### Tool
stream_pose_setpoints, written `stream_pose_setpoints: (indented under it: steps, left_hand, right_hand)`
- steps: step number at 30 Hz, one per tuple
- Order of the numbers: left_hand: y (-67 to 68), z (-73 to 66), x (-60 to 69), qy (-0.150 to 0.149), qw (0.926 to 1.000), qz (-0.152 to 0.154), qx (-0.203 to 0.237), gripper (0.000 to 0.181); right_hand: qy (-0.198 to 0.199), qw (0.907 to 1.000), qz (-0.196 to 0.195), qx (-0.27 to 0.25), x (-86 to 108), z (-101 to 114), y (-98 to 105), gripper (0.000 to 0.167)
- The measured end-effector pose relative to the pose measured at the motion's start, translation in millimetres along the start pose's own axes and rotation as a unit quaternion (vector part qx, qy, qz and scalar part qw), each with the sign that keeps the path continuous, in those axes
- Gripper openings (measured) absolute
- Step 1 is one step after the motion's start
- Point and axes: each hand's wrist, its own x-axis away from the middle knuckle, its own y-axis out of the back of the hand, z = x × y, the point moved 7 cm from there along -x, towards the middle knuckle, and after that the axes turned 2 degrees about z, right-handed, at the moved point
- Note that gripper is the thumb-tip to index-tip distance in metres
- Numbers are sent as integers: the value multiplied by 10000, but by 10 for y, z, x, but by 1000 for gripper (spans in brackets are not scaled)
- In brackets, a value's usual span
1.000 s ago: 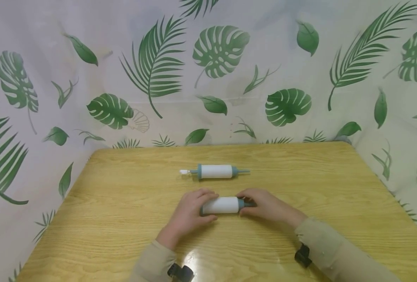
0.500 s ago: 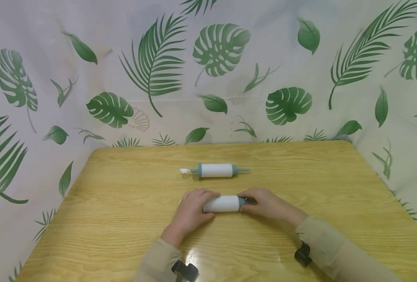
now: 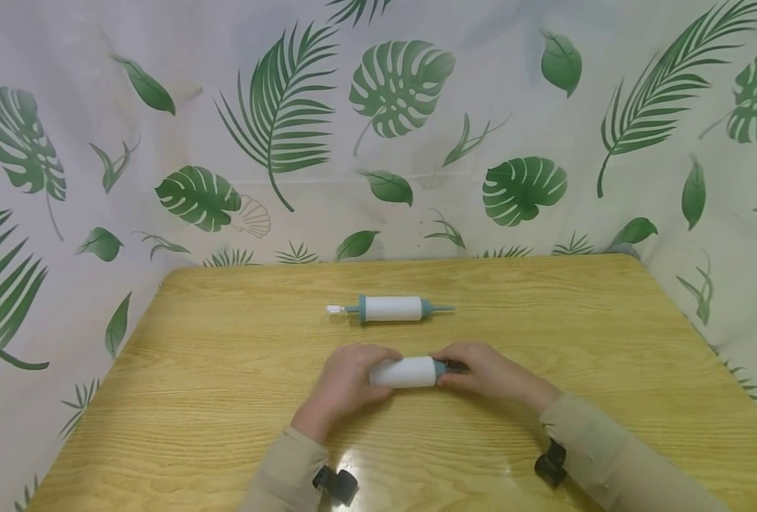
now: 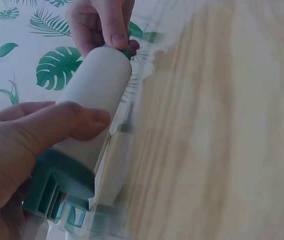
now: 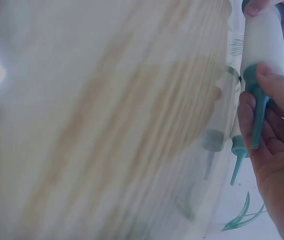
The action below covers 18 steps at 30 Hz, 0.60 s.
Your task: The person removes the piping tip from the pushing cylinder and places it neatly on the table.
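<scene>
A white syringe-like tube (image 3: 405, 372) with teal ends lies level in both hands, just over or on the table. My left hand (image 3: 353, 380) grips its barrel near the left end, thumb across the white side. In the left wrist view a teal collar (image 4: 67, 172) with a slotted part shows below that thumb. My right hand (image 3: 484, 373) pinches the teal tapered end (image 5: 252, 75), and the thin teal nozzle (image 5: 258, 120) points along the palm. A second, matching syringe-like tube (image 3: 393, 308) lies behind, its nozzle to the right and a small whitish piece at its left tip.
The wood-grain table (image 3: 193, 398) reaches back to a white wall cover (image 3: 314, 235) printed with green leaves, which also hangs at both sides. A bright light reflection sits on the tabletop near the left wrist.
The left hand has shifted slightly to the right along with the held tube. Its teal left edge, visible before in the head view, is now hidden. The right hand has hardly moved.
</scene>
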Motion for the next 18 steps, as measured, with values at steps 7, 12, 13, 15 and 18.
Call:
stream_pose_setpoints:
  steps: [7,12,13,15,18]
  left_hand:
    - [31,39,-11,176,9983,206,513,47]
    - [58,45,-21,347,9951,348,855,46]
    - [62,44,-27,355,9945,374,906,45]
    - [75,38,-39,375,9933,422,1011,44]
    - [104,24,-54,394,9905,472,1227,44]
  right_hand:
    - [293,9991,-61,316,21,98,35,42]
    - [447,9979,-211,423,34,154,58,42]
    - [492,9973,-259,473,38,165,65,42]
    - [589,9960,-355,574,48,191,79,42]
    - [797,9925,-527,763,64,232,97,42]
